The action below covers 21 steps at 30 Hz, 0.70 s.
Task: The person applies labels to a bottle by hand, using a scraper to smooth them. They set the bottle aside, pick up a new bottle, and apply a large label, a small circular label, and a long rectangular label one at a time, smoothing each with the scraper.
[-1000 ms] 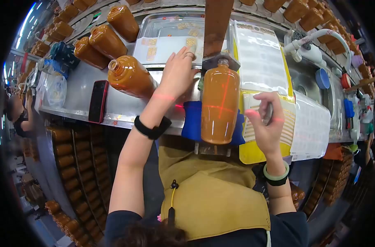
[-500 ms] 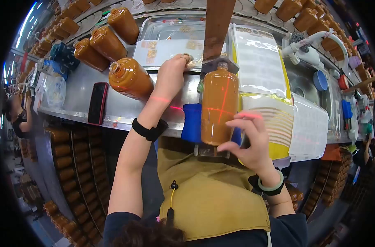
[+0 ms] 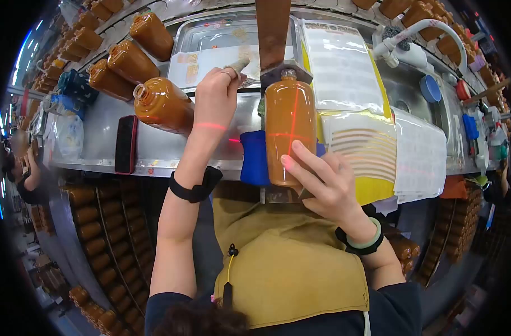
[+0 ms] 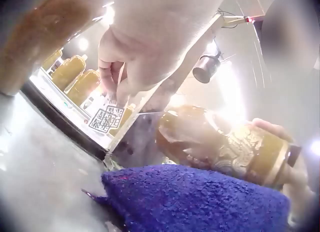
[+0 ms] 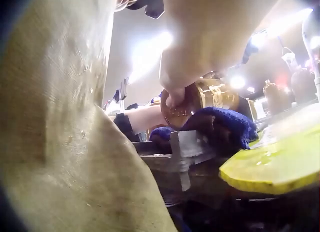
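Note:
A glossy brown bottle [image 3: 291,126] lies with its neck away from the person, below a wooden post. My right hand [image 3: 337,190] grips its base end, two fingers extended over the upper side; a thin dark edge shows beneath the hand. In the left wrist view, gold relief marks the bottle [image 4: 215,142]. My left hand [image 3: 215,101], a pale cover on one fingertip, is raised near the tray's front edge. It pinches a small decal with square characters [image 4: 106,119]. A blue cloth [image 3: 255,158] lies under the bottle.
Several brown bottles [image 3: 163,106] and a phone [image 3: 126,144] are at the left. The metal tray [image 3: 180,42] holds white sheets with decals. Right of the post [image 3: 273,31] lie printed sheets [image 3: 342,67] on yellow boards, then a sink with a faucet [image 3: 429,27].
My left hand has come away from the tray's sheet with a decal between its fingers. My right hand has moved left onto the bottle's base end. The head view has shifted slightly.

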Each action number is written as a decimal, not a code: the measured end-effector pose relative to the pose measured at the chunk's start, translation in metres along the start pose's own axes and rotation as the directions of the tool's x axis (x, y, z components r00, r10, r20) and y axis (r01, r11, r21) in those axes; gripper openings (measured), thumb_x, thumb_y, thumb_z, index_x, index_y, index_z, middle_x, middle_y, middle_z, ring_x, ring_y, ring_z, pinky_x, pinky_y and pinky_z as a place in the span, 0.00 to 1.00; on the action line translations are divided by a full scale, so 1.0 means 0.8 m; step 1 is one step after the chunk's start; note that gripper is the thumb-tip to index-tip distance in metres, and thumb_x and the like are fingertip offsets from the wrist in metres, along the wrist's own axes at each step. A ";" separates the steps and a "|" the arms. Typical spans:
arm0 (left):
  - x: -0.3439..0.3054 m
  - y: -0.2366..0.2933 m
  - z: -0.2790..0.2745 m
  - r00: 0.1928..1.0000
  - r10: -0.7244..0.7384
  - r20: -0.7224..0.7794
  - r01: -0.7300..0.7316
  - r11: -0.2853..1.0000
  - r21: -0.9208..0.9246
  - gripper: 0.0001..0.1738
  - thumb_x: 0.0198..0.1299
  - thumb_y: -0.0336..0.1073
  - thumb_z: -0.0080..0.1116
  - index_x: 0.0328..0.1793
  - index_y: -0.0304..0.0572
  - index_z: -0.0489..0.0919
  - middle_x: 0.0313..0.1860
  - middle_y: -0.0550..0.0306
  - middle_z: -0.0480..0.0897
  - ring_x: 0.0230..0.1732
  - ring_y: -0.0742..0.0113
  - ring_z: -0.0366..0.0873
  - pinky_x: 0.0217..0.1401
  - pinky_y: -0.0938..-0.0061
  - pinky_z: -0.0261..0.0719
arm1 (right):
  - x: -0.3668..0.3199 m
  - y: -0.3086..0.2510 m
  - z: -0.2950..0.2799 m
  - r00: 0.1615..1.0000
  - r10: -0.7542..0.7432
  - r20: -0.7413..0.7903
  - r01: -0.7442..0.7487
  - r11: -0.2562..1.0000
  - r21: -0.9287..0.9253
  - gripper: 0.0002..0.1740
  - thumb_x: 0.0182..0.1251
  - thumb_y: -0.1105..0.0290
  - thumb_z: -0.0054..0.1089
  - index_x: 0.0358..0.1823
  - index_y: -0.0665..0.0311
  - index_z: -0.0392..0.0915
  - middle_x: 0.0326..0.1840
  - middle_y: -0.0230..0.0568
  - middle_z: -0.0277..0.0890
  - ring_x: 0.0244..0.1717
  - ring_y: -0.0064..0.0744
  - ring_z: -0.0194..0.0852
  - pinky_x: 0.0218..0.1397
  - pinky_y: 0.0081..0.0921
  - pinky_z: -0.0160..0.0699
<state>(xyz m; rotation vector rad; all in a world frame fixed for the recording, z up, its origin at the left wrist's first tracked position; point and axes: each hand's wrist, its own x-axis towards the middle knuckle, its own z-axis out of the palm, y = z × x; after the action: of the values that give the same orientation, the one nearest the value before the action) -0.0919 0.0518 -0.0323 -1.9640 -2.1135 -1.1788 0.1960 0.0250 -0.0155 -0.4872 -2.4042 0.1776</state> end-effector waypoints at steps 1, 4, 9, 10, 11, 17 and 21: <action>-0.003 0.008 -0.002 1.000 0.000 0.003 0.000 1.000 -0.002 0.12 0.63 0.20 0.64 0.52 0.32 0.85 0.43 0.49 0.91 0.42 0.59 0.91 0.46 0.67 0.88 | -0.002 -0.001 0.004 0.999 -0.027 -0.035 0.027 0.999 -0.017 0.36 0.41 0.75 0.69 0.61 0.58 0.86 0.69 0.37 0.80 0.28 0.33 0.66 0.35 0.30 0.68; -0.010 0.032 -0.013 0.986 -0.165 -0.036 0.147 0.944 -0.296 0.22 0.64 0.21 0.66 0.65 0.37 0.83 0.37 0.56 0.89 0.39 0.75 0.88 0.46 0.75 0.87 | 0.001 -0.005 0.009 1.000 -0.011 -0.002 0.011 1.000 0.017 0.37 0.39 0.77 0.68 0.61 0.59 0.85 0.69 0.38 0.80 0.30 0.33 0.68 0.35 0.30 0.69; 0.002 0.033 -0.020 0.968 -0.233 -0.096 0.187 0.918 -0.350 0.17 0.63 0.23 0.66 0.58 0.34 0.82 0.35 0.50 0.87 0.34 0.61 0.87 0.38 0.67 0.84 | 0.002 -0.008 0.001 0.998 0.029 0.062 -0.035 0.995 0.098 0.43 0.33 0.78 0.69 0.63 0.59 0.84 0.71 0.38 0.77 0.34 0.36 0.71 0.39 0.33 0.71; 0.008 0.028 -0.020 0.974 -0.103 -0.202 0.072 0.985 -0.156 0.13 0.64 0.24 0.66 0.54 0.34 0.82 0.36 0.50 0.86 0.36 0.56 0.87 0.39 0.65 0.84 | 0.001 -0.009 0.002 0.998 0.028 0.058 -0.034 0.995 0.099 0.43 0.33 0.78 0.69 0.63 0.59 0.84 0.71 0.38 0.77 0.34 0.36 0.71 0.39 0.33 0.71; 0.014 0.026 -0.020 0.959 0.046 -0.279 -0.033 0.998 0.052 0.09 0.64 0.25 0.66 0.50 0.34 0.81 0.36 0.49 0.85 0.37 0.51 0.86 0.41 0.62 0.83 | 0.001 -0.011 0.002 0.997 0.046 0.054 -0.052 0.993 0.107 0.43 0.33 0.78 0.69 0.63 0.59 0.84 0.72 0.38 0.77 0.34 0.36 0.71 0.39 0.33 0.71; 0.014 -0.015 0.011 0.980 0.166 0.106 -0.188 0.947 0.261 0.16 0.57 0.17 0.53 0.51 0.35 0.76 0.48 0.44 0.77 0.45 0.41 0.82 0.45 0.54 0.82 | 0.000 -0.015 0.003 0.997 0.064 0.040 -0.067 0.994 0.086 0.41 0.36 0.78 0.69 0.63 0.59 0.84 0.72 0.38 0.76 0.34 0.36 0.71 0.40 0.32 0.73; -0.007 -0.022 0.023 0.968 0.083 0.236 -0.114 0.987 0.118 0.13 0.59 0.19 0.55 0.51 0.35 0.77 0.49 0.43 0.78 0.48 0.38 0.81 0.57 0.49 0.79 | 0.000 -0.015 0.003 0.996 0.078 0.045 -0.082 0.991 0.102 0.40 0.38 0.78 0.69 0.63 0.59 0.84 0.72 0.38 0.77 0.34 0.36 0.71 0.40 0.32 0.73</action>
<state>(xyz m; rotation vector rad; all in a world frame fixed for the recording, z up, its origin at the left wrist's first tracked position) -0.0979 0.0579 -0.0569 -2.2092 -2.1006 -0.8091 0.1906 0.0140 -0.0140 -0.5369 -2.4026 0.3487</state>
